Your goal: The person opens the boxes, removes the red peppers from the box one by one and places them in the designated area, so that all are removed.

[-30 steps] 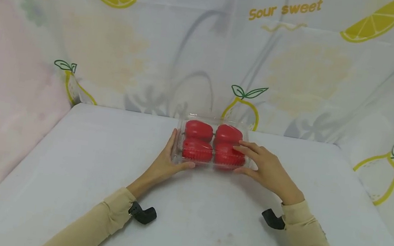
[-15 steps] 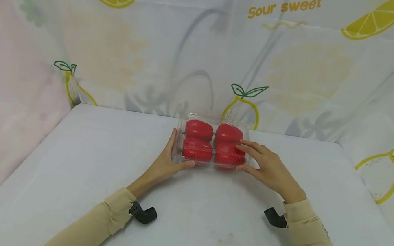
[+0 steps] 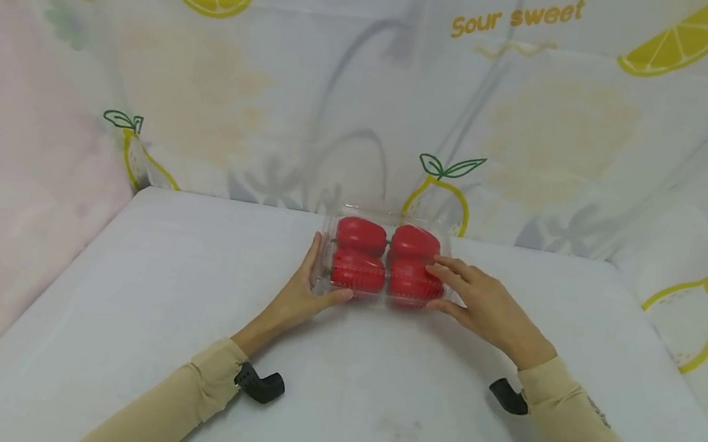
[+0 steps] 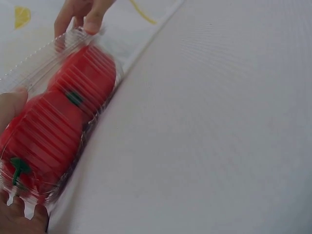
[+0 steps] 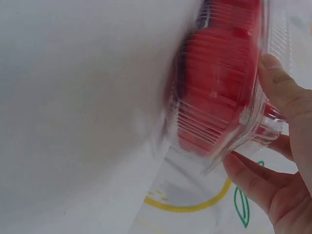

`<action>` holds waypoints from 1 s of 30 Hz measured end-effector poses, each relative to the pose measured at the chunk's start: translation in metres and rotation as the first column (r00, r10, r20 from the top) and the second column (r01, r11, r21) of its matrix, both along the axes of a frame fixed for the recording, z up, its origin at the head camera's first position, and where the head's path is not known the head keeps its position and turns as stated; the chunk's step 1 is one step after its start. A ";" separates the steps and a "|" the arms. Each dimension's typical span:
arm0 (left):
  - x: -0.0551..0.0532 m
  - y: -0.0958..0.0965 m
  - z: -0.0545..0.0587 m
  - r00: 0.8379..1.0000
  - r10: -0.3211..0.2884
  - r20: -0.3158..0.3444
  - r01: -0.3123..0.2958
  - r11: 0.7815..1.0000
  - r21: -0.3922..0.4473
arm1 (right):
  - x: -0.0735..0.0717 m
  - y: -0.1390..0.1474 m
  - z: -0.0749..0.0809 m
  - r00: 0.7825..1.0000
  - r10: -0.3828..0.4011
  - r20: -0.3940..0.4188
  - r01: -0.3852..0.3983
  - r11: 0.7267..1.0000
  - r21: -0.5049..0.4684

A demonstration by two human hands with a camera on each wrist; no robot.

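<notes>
A clear plastic clamshell box (image 3: 383, 297) sits near the far edge of the white table in the head view, its lid down. Inside lie several red bell peppers (image 3: 357, 269); green stems show through the ribbed wall in the left wrist view. My left hand (image 3: 296, 299) grips the box's left end, thumb along the front rim and fingers along the side. At the front right corner, my right hand (image 3: 489, 308) holds the rim (image 5: 253, 119) between thumb and fingers, some fingertips over the lid.
The white table (image 3: 305, 407) runs back to a cloth backdrop (image 3: 316, 98) printed with lemons and lettering, close behind the box. A black wrist mount (image 3: 259, 384) sits at the left cuff and another mount (image 3: 508, 396) at the right cuff.
The right wrist and forearm have swung slightly outward to the right, with the fingers still at the box's corner. The left hand and the box keep their places.
</notes>
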State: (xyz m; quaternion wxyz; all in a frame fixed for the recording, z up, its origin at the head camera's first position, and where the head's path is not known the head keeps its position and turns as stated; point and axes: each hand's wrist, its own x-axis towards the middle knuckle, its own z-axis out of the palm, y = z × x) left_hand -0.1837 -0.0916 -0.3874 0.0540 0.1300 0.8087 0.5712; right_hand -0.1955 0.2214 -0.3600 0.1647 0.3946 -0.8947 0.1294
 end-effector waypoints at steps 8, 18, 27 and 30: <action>0.000 0.000 0.000 1.000 0.004 -0.005 -0.004 1.000 -0.022 | 0.000 -0.004 0.010 0.998 0.003 -0.063 0.011 0.977 0.214; -0.021 -0.003 -0.036 0.999 0.018 -0.034 -0.019 1.000 -0.020 | 0.009 -0.016 0.021 0.995 -0.026 -0.097 0.063 0.916 0.397; -0.019 -0.003 -0.036 0.999 0.035 -0.038 -0.036 0.999 -0.033 | 0.012 -0.024 0.021 0.984 -0.036 -0.174 0.105 0.907 0.408; -0.018 -0.003 -0.036 0.999 0.037 -0.039 -0.039 0.999 -0.036 | 0.013 -0.029 0.017 0.974 -0.061 -0.219 0.147 0.905 0.400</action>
